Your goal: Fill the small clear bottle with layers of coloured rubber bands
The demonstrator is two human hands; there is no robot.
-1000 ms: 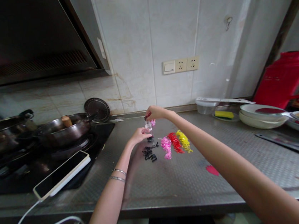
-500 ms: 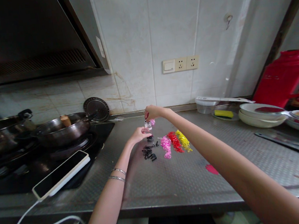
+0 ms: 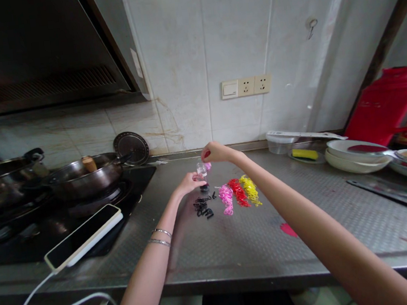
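Observation:
My left hand [image 3: 189,183] is closed around a small clear jar [image 3: 201,169] that stands upright on the counter. Black pieces show at the bottom of this jar. Just above and right of its mouth, my right hand [image 3: 214,152] has its fingers curled together; whatever is in them, if anything, is hidden. In front of the jar lies a loose pile of black rubber bands [image 3: 203,207]. To its right are piles of pink rubber bands [image 3: 226,199], red rubber bands [image 3: 238,193] and yellow rubber bands [image 3: 251,191]. Something pink [image 3: 208,166] shows behind the jar.
A phone [image 3: 84,237] with a white cable lies by the stove at left, where a pan [image 3: 81,178] and a pot [image 3: 0,178] stand. Bowls [image 3: 354,157], a yellow sponge [image 3: 304,154] and a red thermos [image 3: 385,107] are at right. A pink-red patch [image 3: 288,230] lies near my right forearm.
My right hand has shifted slightly right, away from the jar's mouth. The dark piece that was at its fingertips is no longer visible there. My left hand and the jar have stayed put.

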